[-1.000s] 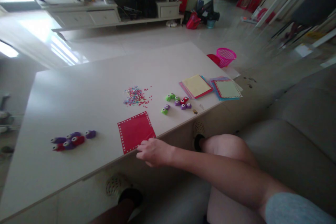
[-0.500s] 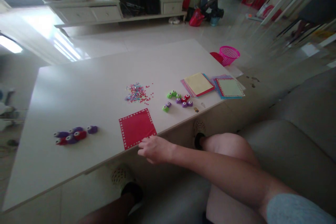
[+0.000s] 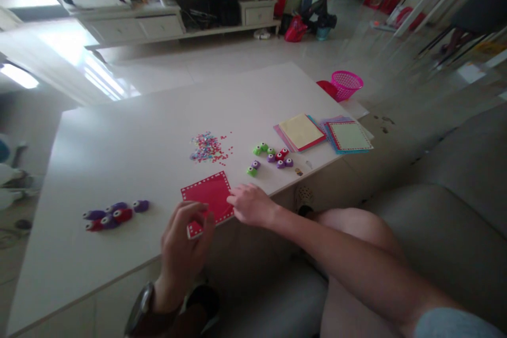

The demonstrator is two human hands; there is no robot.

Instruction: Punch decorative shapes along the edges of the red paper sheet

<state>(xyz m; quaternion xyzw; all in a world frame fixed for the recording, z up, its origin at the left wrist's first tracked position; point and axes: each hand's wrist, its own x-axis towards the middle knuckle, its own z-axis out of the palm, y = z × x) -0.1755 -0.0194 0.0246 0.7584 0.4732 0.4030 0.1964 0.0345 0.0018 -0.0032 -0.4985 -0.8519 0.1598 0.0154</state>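
A red paper sheet (image 3: 208, 195) with a punched white-dotted border lies at the near edge of the white table (image 3: 130, 132). My left hand (image 3: 182, 248), with a watch on the wrist, pinches the sheet's near left corner. My right hand (image 3: 250, 205) has its fingertips curled on the sheet's near right corner. A heap of tiny coloured paper bits (image 3: 206, 148) lies just beyond the sheet. Small green, purple and red punches (image 3: 271, 156) sit to the right of it.
Purple and red punches (image 3: 113, 214) lie at the left. Stacked coloured sheets (image 3: 301, 131) and another stack (image 3: 348, 136) sit at the table's right end. A pink basket (image 3: 346, 84) stands on the floor beyond. A grey sofa (image 3: 435, 211) is at the right, my knee (image 3: 352, 227) beside it.
My left hand has come into view from below and taken the sheet's near left corner. My right hand has moved up and right along the sheet's edge.
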